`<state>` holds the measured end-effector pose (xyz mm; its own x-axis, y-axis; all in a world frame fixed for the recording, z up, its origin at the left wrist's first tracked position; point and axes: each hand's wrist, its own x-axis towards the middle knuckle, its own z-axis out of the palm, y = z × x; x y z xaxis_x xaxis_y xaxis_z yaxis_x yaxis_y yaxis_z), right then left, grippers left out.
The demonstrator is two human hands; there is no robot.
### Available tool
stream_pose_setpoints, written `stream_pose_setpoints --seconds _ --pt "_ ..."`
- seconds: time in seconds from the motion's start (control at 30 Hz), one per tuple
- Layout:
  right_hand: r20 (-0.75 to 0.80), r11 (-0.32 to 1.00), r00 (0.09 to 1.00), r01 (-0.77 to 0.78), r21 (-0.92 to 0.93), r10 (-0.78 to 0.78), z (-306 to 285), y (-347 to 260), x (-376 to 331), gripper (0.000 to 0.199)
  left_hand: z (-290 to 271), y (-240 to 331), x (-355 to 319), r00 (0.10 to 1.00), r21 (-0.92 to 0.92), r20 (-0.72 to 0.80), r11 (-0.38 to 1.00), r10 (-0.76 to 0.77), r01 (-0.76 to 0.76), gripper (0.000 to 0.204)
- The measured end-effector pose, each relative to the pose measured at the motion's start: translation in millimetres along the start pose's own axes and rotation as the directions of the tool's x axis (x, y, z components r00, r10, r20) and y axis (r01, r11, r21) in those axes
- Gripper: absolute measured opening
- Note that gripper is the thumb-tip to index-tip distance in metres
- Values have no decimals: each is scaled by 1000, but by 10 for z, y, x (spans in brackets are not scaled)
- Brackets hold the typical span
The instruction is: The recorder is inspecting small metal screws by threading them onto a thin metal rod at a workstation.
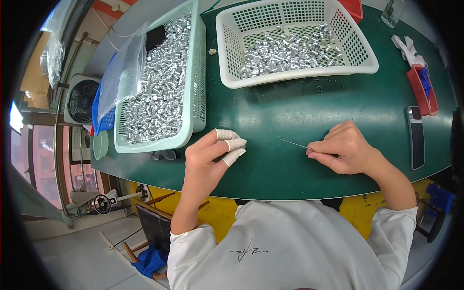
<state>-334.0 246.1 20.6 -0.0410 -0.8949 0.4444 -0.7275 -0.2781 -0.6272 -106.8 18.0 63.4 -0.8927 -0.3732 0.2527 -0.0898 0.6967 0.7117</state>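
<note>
At centre right of the frame the right hand [344,149] is closed in a pinch, thumb and fingers gripping one end of a thin needle [295,143] whose free tip points left, low over the green table [290,111]. The left hand [212,154], at centre, holds nothing: its fingers are loosely curled, three of them wearing white finger cots [234,144], just beside the lower right corner of the pale green basket [198,92] full of small silver parts. A white basket [227,53] with more such parts stands at the upper centre. A phone [415,137] lies at right.
</note>
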Motion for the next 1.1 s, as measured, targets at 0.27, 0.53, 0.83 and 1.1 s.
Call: stream_pose_setpoints --seconds 0.27,0.53,0.83,1.1 --pt "-93 978 992 101 184 -85 31 -160 69 15 555 -95 -201 926 -959 281 -35 -252 282 31" --pt "14 949 999 40 314 -47 22 -164 22 18 721 95 -287 914 -921 361 -225 -183 318 28" --pt "23 925 1000 -2 380 -7 16 -183 14 16 739 72 -310 910 -927 345 -234 -231 292 31" --pt "88 913 995 -87 399 57 32 -157 -30 18 718 69 -253 897 -922 381 -159 -224 352 25"
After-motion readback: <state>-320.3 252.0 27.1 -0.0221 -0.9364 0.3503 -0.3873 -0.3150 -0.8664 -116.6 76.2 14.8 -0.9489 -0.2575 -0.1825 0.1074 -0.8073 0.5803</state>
